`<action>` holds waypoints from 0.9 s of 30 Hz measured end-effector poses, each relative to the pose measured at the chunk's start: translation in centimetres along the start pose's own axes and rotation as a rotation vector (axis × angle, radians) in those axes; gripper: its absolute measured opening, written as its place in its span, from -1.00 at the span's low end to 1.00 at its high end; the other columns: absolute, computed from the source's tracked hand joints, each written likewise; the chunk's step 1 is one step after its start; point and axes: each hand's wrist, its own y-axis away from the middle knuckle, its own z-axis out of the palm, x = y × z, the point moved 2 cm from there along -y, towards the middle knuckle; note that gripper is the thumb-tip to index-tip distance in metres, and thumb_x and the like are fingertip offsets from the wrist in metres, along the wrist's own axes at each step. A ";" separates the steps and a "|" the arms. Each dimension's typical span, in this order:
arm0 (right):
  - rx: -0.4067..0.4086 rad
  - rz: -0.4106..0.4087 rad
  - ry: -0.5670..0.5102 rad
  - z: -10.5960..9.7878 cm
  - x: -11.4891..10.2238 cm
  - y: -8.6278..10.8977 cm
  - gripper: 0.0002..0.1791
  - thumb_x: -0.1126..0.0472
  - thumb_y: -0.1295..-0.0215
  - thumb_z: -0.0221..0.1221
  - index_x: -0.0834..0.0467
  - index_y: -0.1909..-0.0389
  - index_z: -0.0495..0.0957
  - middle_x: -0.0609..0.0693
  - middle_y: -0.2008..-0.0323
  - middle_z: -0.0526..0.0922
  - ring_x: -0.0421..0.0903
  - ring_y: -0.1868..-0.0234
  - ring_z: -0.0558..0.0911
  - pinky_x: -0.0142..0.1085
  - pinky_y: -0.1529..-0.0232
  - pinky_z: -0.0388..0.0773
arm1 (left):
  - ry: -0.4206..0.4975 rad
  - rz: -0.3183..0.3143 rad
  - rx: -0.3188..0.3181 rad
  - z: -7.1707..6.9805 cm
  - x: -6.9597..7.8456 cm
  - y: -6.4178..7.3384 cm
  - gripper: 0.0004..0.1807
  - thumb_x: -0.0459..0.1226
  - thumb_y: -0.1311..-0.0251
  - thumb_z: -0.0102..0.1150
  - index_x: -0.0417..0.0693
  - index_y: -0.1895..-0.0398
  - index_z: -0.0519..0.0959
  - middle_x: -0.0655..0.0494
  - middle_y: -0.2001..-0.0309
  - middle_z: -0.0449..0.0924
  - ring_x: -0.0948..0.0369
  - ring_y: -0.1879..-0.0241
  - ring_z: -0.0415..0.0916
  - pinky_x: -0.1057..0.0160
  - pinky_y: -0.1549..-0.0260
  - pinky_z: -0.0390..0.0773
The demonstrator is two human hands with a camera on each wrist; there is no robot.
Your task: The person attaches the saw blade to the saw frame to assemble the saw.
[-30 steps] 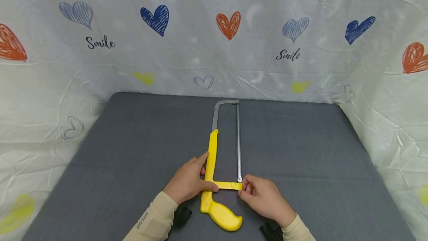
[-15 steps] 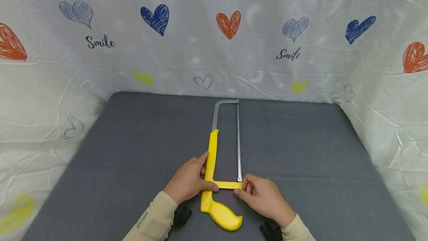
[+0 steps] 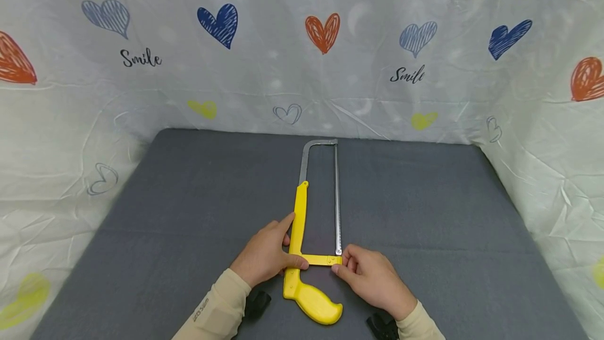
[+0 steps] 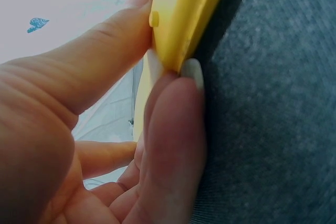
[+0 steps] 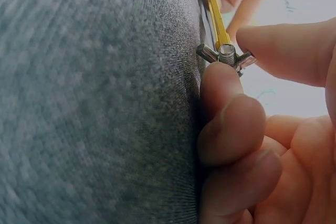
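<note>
A hacksaw lies on the grey cloth, its yellow handle toward me and its silver blade on the right side. My left hand grips the yellow frame near the crossbar; the left wrist view shows the thumb on one side and fingertips on the other. At the crossbar's right end is my right hand. In the right wrist view a metal wing nut on a threaded bolt sits between its thumb and index finger, the index touching it from below. The head view hides this nut behind the fingers.
The grey cloth-covered table extends around the saw. A white curtain printed with hearts stands behind and at both sides. Black wrist devices are under the wrists.
My right thumb has shifted slightly left under the crossbar's end, then a touch back right. The hacksaw and left hand keep their place; the head view has tilted a little.
</note>
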 end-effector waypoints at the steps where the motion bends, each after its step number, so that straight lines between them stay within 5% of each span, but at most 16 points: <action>1: -0.001 0.001 0.002 0.0 0.0 0.0 -0.75 -0.03 -0.42 0.42 -0.10 0.38 0.56 -0.26 0.62 0.44 -0.32 0.68 0.34 -0.41 0.61 0.25 | -0.001 0.000 0.001 0.0 0.0 0.0 0.32 0.00 0.10 0.79 0.01 -0.74 0.19 0.06 0.19 0.48 0.15 0.36 0.45 0.24 0.42 0.51; 27: 0.011 -0.010 0.013 0.0 0.0 0.1 -0.77 0.06 -0.44 0.41 -0.10 0.38 0.57 -0.27 0.61 0.42 -0.33 0.69 0.29 -0.43 0.61 0.20 | -0.021 -0.013 -0.005 0.0 0.1 0.2 0.31 0.01 0.07 0.77 0.03 -0.75 0.18 0.06 0.17 0.50 0.15 0.31 0.46 0.23 0.38 0.51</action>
